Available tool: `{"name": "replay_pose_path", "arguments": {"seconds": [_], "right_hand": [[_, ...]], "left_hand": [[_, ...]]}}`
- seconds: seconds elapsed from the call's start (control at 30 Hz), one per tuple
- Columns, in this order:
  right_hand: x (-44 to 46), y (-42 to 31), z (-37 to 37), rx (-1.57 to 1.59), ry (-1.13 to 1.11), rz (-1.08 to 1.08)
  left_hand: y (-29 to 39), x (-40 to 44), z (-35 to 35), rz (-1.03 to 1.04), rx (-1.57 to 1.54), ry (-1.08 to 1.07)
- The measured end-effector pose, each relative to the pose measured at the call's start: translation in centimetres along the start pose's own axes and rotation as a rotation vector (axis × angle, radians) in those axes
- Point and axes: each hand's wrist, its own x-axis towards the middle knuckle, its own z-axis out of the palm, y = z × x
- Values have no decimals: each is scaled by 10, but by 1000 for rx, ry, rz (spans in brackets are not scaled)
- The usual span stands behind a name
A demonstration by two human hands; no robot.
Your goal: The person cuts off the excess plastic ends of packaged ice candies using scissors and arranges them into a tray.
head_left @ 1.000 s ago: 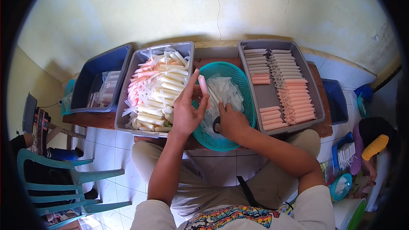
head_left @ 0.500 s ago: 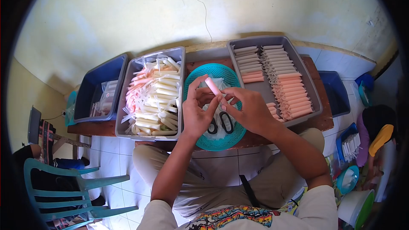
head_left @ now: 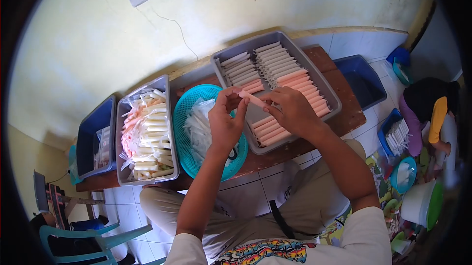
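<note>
A pink tube [head_left: 253, 99] is held between my two hands over the left part of a grey tray [head_left: 327, 90]. My left hand [head_left: 229, 117] pinches its left end, and my right hand [head_left: 291, 110] has its other end. Rows of grey and pink tubes [head_left: 307, 90] lie in that tray. Beside it on the left, a teal basket [head_left: 181, 112] holds clear plastic scraps [head_left: 199, 127] and scissors [head_left: 232, 154], partly hidden by my left arm. Further left, a grey bin [head_left: 171, 132] is full of pink and cream tubes [head_left: 152, 132] in plastic.
Blue bins stand at the far left [head_left: 87, 142] and behind the bench's right end [head_left: 361, 81]. On the right floor are a person in a yellow sleeve [head_left: 437, 117], a teal bowl [head_left: 403, 174] and a white bucket [head_left: 418, 203]. A green chair [head_left: 98, 245] is lower left.
The view has turned right. My right hand has let go of the scissors, now in the basket, and joined my left on the pink tube. Both hands moved from the basket to the right tray.
</note>
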Motion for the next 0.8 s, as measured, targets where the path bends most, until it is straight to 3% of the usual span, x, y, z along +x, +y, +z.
{"name": "replay_pose_path", "arguments": {"seconds": [0.1, 0.27, 0.37, 0.8], "right_hand": [[-5, 20, -16, -96, 35, 101], [-12, 68, -33, -301, 157, 33], [-10, 88, -42, -491, 149, 25], [10, 136, -33, -566, 94, 85]], "left_hand": [[0, 10, 17, -83, 158, -103], [-16, 26, 51, 25, 307, -260], [-23, 36, 66, -67, 333, -361], [-56, 44, 91, -31, 469, -416]]}}
